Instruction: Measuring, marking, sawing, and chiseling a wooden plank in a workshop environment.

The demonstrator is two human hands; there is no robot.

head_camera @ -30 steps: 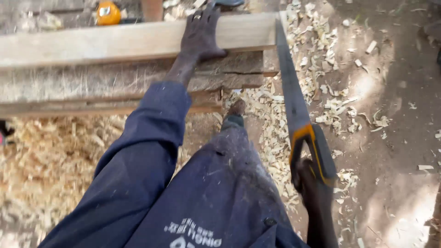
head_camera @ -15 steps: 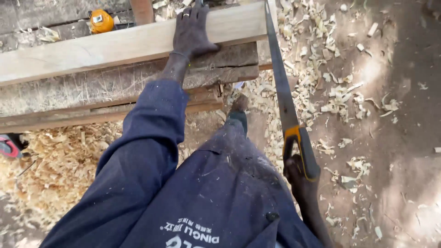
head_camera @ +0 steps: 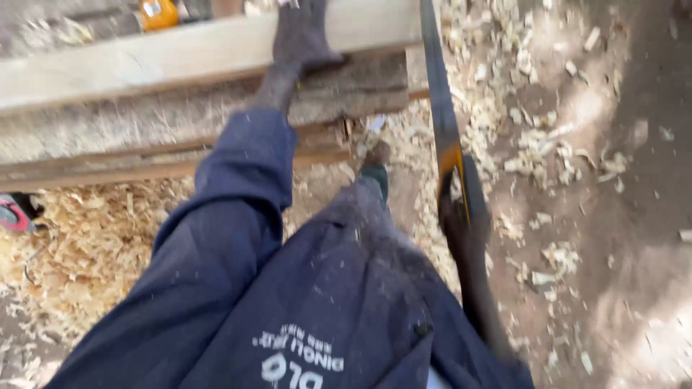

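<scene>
Now the pale plank (head_camera: 180, 54) is pinned from above by the left hand (head_camera: 303, 36), which is laid flat on the plank's top face with the fingers spread and the thumb hooked over the near edge. Nothing is gripped by that hand; it is simply pressed down on the wood.

Just past the plank's right end, a handsaw (head_camera: 441, 115) is held upright along the end of the wood, its long dark blade running away from the viewer and its yellow-and-black handle nearest the body. The handle is wrapped by the right hand (head_camera: 461, 223), fingers closed tightly around it, though the hand is blurred and single fingers cannot be made out. Whether the blade is touching the plank's end cannot be told.

Under the plank, a rougher grey board (head_camera: 144, 122) and a thinner strip of timber are stacked. Behind the plank, at its far side, a yellow tape measure (head_camera: 157, 13) is seen. Below the stack, a heap of pale wood shavings (head_camera: 94, 245) is spread on the ground, and more chips (head_camera: 533, 151) are scattered to the right of the saw. A dark blue work suit is worn, its left sleeve (head_camera: 238, 187) stretched up towards the plank.
</scene>
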